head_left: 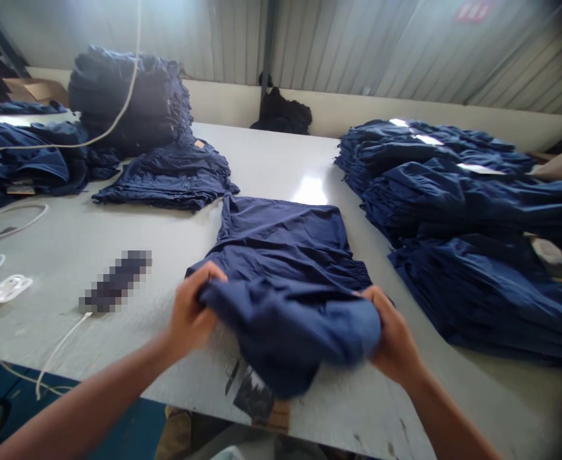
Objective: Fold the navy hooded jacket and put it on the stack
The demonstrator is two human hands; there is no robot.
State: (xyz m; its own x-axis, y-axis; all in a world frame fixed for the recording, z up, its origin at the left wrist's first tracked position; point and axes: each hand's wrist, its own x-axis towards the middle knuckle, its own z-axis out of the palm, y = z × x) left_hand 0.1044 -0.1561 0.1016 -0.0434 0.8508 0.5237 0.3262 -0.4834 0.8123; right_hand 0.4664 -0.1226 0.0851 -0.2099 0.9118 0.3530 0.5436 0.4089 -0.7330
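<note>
A navy blue garment lies on the grey table in front of me, its near end bunched and lifted. My left hand grips the bunched cloth at its left side, fingers curled over the edge. On the right side my right hand holds the same fold, fingers closed into the fabric. A dark tag hangs below the garment at the table's front edge.
Stacks of folded navy garments fill the right side. More navy piles and a flat stack sit at the back left. White cables and a charger lie at left beside a blurred object.
</note>
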